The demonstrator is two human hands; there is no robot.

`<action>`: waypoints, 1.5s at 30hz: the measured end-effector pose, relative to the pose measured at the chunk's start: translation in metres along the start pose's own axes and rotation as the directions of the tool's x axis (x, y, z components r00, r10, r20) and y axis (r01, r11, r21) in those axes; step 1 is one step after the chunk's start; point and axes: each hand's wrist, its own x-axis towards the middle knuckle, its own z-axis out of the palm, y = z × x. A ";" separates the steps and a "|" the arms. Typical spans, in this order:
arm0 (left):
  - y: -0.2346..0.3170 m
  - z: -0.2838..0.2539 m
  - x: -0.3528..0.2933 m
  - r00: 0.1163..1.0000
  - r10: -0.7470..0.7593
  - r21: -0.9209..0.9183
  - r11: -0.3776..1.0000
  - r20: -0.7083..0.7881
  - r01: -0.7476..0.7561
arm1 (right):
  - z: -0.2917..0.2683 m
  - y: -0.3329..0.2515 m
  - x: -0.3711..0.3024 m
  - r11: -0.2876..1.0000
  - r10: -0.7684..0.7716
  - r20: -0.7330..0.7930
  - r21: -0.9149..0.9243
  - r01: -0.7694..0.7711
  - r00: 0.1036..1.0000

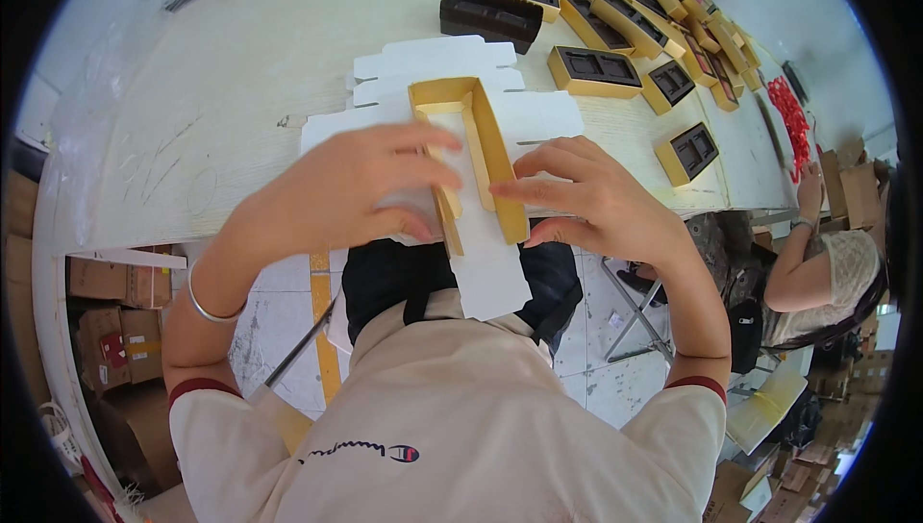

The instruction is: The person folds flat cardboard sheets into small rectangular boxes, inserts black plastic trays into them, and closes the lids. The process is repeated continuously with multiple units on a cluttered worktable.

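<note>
A partly folded cardboard box (497, 153) with gold walls stands before me, its white end flap (490, 283) lying flat toward my lap. Beneath it are flat white cardboard blanks (332, 129). My left hand (375, 182), slightly blurred, is over the left gold wall with fingers apart and curved. On the other side, my right hand (586, 186) has its fingers spread, the tips touching or nearly touching the right gold wall. Neither hand is visibly closed round the cardboard.
Beyond the blanks lies a stack of dark plastic trays (490, 15). Gold boxes with dark inserts (596, 69) crowd the far right of the white table (240, 71). Another person's arm (803, 273) shows at right, near red ribbon (788, 119). Cartons (101, 283) fill the left shelf.
</note>
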 end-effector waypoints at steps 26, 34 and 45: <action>0.021 0.041 0.025 0.951 -0.216 -0.018 0.976 -0.220 0.217 | 0.042 0.002 0.023 0.874 0.378 -0.210 0.404 -0.272 0.902; 0.011 0.046 0.024 0.932 -0.201 -0.069 0.979 -0.302 0.190 | 0.024 -0.008 0.007 0.943 0.240 -0.152 0.273 -0.192 0.959; 0.001 0.033 0.026 0.930 -0.321 -0.156 0.942 -0.177 0.296 | 0.064 -0.011 -0.001 0.968 -0.154 -0.373 -0.241 0.065 0.915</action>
